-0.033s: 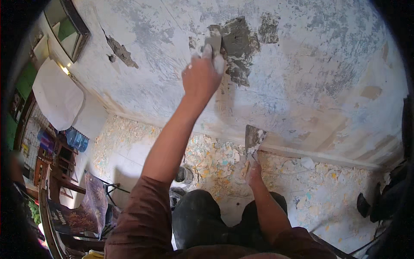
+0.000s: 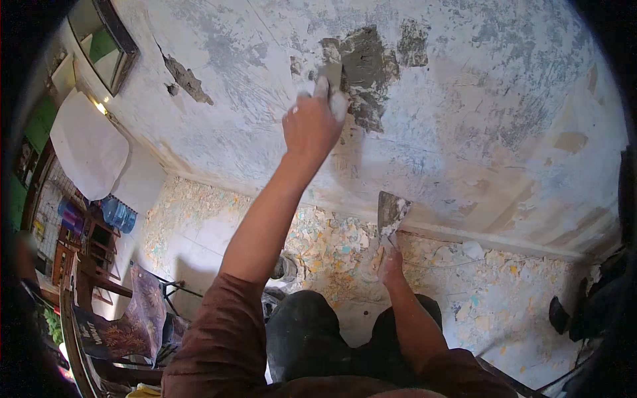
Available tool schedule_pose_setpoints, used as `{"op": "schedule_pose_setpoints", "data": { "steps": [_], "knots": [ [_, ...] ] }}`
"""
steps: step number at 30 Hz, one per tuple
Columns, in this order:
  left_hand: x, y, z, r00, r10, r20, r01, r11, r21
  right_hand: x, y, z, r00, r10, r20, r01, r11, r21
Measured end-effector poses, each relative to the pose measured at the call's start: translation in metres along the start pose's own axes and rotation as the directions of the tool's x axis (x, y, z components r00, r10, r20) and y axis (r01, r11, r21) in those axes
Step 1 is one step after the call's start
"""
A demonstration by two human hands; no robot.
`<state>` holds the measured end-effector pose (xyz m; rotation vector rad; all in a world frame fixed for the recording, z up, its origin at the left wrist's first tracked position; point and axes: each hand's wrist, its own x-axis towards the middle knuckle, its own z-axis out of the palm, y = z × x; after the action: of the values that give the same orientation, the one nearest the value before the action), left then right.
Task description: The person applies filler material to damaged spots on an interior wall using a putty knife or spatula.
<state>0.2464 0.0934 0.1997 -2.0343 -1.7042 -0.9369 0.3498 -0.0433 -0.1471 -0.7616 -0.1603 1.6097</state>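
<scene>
My left hand (image 2: pixel 312 125) reaches up to the wall (image 2: pixel 458 113), its fingers wrapped round a narrow putty knife (image 2: pixel 333 74). That blade lies at the left side of a rough grey patch (image 2: pixel 366 61) in the worn white and blue-grey paint. Lower down, my right hand (image 2: pixel 390 266) grips a wider putty knife (image 2: pixel 390 213), blade upward, with white paste smeared on it. This second knife is held in front of the foot of the wall. Both handles are mostly hidden by my fingers.
Paint flakes (image 2: pixel 325 255) litter the floor along the wall. A broken hole (image 2: pixel 189 81) and a dark-framed mirror or window (image 2: pixel 123 56) are at upper left. A blue water jug (image 2: pixel 118 215) and a patterned cloth (image 2: pixel 142 312) stand left; a black object (image 2: pixel 590 312) sits right.
My left hand and its putty knife have slid slightly down the wall. My right hand has stayed in place.
</scene>
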Motion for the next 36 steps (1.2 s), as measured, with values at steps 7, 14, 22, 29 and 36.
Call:
{"op": "schedule_pose_setpoints", "data": {
  "steps": [7, 14, 22, 29, 36],
  "knots": [
    [0.015, -0.022, -0.016, 0.962, 0.029, -0.271, -0.118, 0.940, -0.320, -0.013, -0.019, 0.023, 0.982, -0.118, 0.145, 0.101, 0.988, 0.114],
    [0.012, 0.000, -0.007, 0.994, -0.040, -0.104, 0.034, 0.997, -0.065, -0.004, -0.013, 0.016, 0.981, -0.048, 0.187, 0.009, 0.979, 0.205],
    [-0.007, -0.050, 0.011, 0.959, -0.222, -0.179, 0.124, 0.890, -0.439, -0.015, -0.022, 0.026, 0.995, -0.063, 0.079, 0.055, 0.994, 0.097],
    [0.022, -0.049, 0.023, 0.913, -0.358, -0.196, 0.261, 0.882, -0.392, -0.018, -0.024, 0.041, 0.994, -0.085, 0.063, 0.082, 0.996, 0.046],
    [-0.031, -0.010, 0.027, 0.983, -0.160, -0.089, 0.086, 0.831, -0.550, 0.007, -0.007, 0.020, 0.997, -0.029, 0.068, 0.023, 0.996, 0.087]
  ]
}}
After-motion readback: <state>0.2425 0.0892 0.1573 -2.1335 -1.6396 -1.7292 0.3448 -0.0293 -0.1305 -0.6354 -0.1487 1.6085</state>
